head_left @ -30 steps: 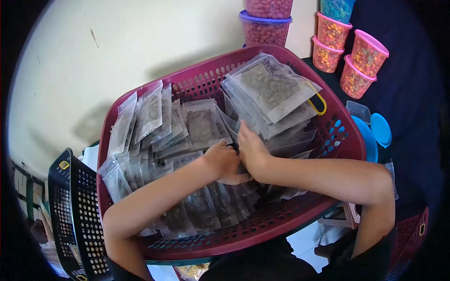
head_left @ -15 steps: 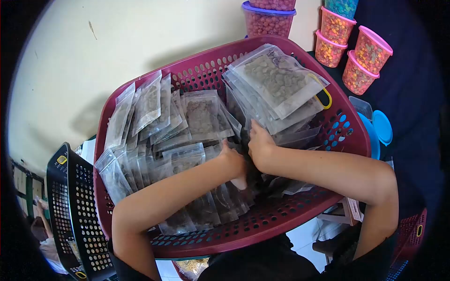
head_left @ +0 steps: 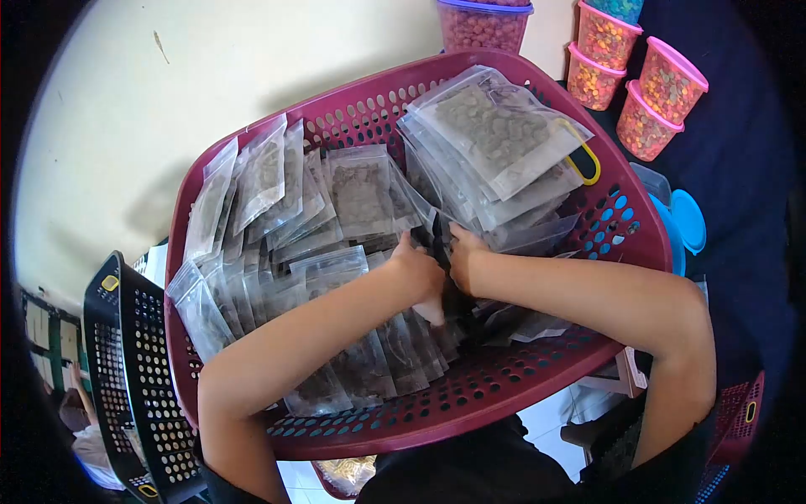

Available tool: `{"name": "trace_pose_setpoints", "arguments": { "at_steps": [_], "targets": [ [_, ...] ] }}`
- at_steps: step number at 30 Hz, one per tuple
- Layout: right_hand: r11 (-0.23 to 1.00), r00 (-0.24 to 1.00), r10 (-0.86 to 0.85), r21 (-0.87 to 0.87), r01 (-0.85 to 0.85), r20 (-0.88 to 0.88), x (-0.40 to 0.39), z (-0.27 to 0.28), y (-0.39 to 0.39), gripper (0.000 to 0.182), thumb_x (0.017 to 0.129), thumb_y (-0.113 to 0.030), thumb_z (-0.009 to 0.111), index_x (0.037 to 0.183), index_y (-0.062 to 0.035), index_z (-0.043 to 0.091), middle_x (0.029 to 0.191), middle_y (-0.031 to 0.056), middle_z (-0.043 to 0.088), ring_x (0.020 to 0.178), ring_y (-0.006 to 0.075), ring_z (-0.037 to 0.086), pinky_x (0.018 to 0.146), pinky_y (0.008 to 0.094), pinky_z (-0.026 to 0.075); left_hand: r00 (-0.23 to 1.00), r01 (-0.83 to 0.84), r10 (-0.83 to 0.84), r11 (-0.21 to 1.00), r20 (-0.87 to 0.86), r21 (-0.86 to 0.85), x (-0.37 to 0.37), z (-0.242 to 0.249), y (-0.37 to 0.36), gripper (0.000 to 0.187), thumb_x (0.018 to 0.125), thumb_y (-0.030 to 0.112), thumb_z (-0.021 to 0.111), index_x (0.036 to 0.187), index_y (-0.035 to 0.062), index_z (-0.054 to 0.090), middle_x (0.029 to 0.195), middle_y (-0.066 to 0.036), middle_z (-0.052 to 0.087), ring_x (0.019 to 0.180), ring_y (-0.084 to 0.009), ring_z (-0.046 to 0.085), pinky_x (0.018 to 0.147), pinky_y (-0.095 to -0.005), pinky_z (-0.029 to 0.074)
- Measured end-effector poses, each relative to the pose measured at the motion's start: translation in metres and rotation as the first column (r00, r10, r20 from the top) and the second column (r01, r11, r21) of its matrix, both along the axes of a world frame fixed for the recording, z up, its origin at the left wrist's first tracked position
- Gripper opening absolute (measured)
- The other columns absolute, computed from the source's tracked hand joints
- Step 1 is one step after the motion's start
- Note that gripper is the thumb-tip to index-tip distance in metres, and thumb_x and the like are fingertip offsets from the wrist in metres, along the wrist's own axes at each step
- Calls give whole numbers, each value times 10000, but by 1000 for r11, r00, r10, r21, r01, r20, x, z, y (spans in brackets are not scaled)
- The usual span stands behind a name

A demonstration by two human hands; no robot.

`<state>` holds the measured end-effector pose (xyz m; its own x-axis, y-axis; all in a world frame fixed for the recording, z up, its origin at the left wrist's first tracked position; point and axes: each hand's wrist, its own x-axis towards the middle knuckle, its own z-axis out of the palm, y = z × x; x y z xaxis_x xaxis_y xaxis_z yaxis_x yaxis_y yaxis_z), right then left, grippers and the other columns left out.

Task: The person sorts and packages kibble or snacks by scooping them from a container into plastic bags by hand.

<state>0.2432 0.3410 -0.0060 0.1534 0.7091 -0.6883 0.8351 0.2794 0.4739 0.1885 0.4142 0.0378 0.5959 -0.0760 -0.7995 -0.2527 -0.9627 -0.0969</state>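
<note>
Both hands, left hand (head_left: 416, 273) and right hand (head_left: 464, 260), dig among clear pellet packets (head_left: 361, 197) in the maroon basket (head_left: 504, 391), grip hidden so can't tell; best separate packets gently, no tearing.

A dark, cloth-covered table (head_left: 739, 193) is carrying a large maroon perforated plastic basket (head_left: 504, 386), which is sitting in the middle. At the far right, four pink-lidded round plastic tubs of coloured pellets (head_left: 642, 88) are standing close together. A purple-lidded tub of red pellets (head_left: 483, 23) is standing far behind the basket, and a blue round lid (head_left: 690, 220) is lying just to its right
</note>
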Motion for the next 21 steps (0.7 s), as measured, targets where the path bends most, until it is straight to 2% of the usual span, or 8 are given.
{"name": "trace_pose_setpoints", "arguments": {
  "at_steps": [3, 10, 12, 14, 15, 18, 20, 21],
  "targets": [
    [998, 998, -56, -44, 55, -27, -3, 0, 3, 351, 802, -342, 410, 1099, -195, 526, 1200, -15, 453, 1159, 206, 348, 980, 454, 38, 991, 114, -116, 993, 68, 42, -1, -3, -1, 626, 640, 554, 481, 1147, 187, 477, 1205, -36, 434, 1149, -257, 354, 966, -544, 116],
    [991, 986, 126, 33, -130, 111, -14, 29, 3, 375, 787, -363, 439, 1112, -190, 513, 1166, -17, 480, 1170, 239, 325, 983, 487, -35, 999, 46, -48, 992, 8, 118, -4, -6, -15, 550, 716, 438, 468, 1204, 187, 418, 1255, -18, 380, 1188, -257, 295, 959, -550, 91],
    [997, 992, -4, 74, -5, 127, -25, 60, -1, 376, 764, -358, 485, 1100, -194, 524, 1143, -21, 498, 1166, 251, 327, 985, 482, -37, 998, 6, -13, 995, 66, 103, -9, -23, -22, 492, 765, 396, 472, 1209, 192, 416, 1235, 10, 406, 1169, -242, 329, 961, -526, 103],
    [997, 995, 7, 70, -14, 102, -16, 52, 4, 373, 759, -357, 493, 1095, -197, 528, 1138, -23, 501, 1162, 246, 331, 980, 493, -50, 992, -27, -37, 878, 123, 479, 0, -83, -22, 775, 649, 530, 492, 1298, 196, 231, 1350, -115, 181, 1255, -332, 56, 930, -607, 24],
    [998, 997, 4, 62, -9, 78, -10, 46, 5, 371, 754, -357, 502, 1089, -201, 533, 1133, -24, 504, 1159, 242, 334, 975, 504, -62, 995, -87, 54, 901, 88, 425, 7, -97, -20, 741, 685, 517, 476, 1303, 201, 216, 1361, -124, 130, 1251, -354, 25, 918, -622, 24],
    [998, 998, -53, 26, 52, 41, -10, 35, 4, 356, 755, -346, 504, 1081, -208, 537, 1123, -28, 510, 1155, 221, 343, 955, 532, -118, 999, 18, -10, 963, -32, 267, 6, -42, -30, 694, 725, 465, 460, 1309, 203, 191, 1361, -123, 131, 1247, -370, 13, 906, -635, 20],
    [992, 940, 39, -123, 3, 340, -10, 17, 7, 707, 760, -606, 280, 1295, -147, 227, 1354, -47, 190, 1251, 104, 101, 931, 590, -88, 998, -9, 24, 965, -53, 261, 8, -39, -31, 690, 731, 449, 465, 1311, 204, 182, 1362, -118, 130, 1244, -377, 8, 903, -638, 21],
    [980, 981, -4, -196, 43, 194, -8, 27, 9, 668, 770, -579, 296, 1267, -132, 295, 1327, -39, 260, 1248, 126, 136, 911, 609, -103, 996, -48, 67, 964, -63, 263, 9, -40, -30, 688, 736, 432, 471, 1313, 205, 172, 1363, -114, 130, 1242, -385, 2, 900, -641, 23]
  ]
}}
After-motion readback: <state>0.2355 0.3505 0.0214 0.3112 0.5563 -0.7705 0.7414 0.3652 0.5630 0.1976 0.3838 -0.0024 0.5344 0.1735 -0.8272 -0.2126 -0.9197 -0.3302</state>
